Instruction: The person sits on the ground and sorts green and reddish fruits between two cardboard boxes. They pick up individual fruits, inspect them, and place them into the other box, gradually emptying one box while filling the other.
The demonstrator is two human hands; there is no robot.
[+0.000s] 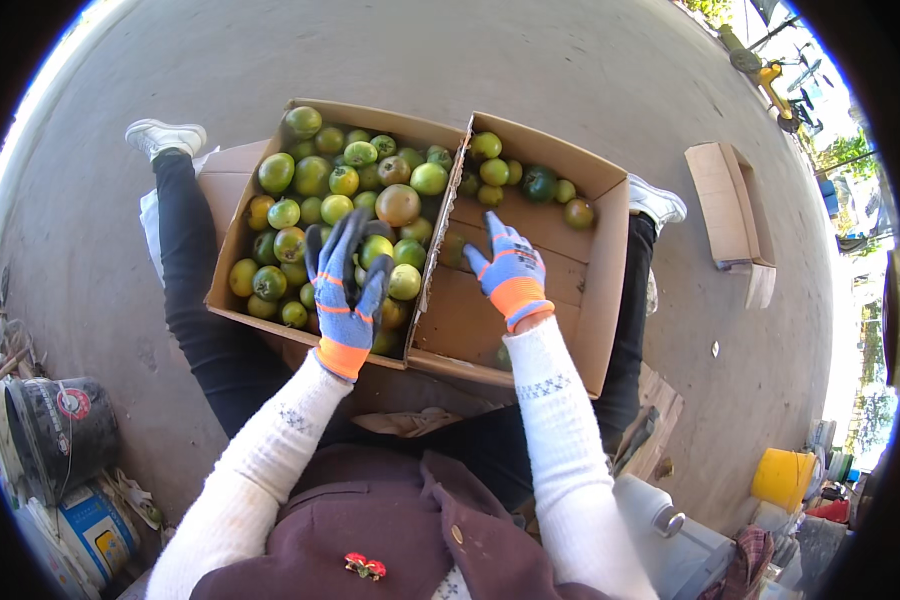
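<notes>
Two cardboard boxes sit side by side between my outstretched legs. The left box (217, 289) is filled with green and reddish-brown tomatoes (313, 177). My left hand (343, 289), in a blue glove with orange bands and dark fingers, lies over its near part with fingers spread among tomatoes. A yellow-green tomato (376, 250) shows beside its thumb; the palm side is hidden. In the right box (609, 255), several tomatoes (493, 172) cluster at the far end. My right hand (511, 266), gloved alike, hovers over the brown bottom, index finger and thumb apart. A blurred tomato (451, 249) is left of the thumb.
Another cardboard box (729, 202) stands on the concrete floor (540, 67) to the right. Black and white buckets (67, 427) crowd the lower left. At lower right are a yellow container (782, 478), a metal-capped bottle (649, 506) and assorted items.
</notes>
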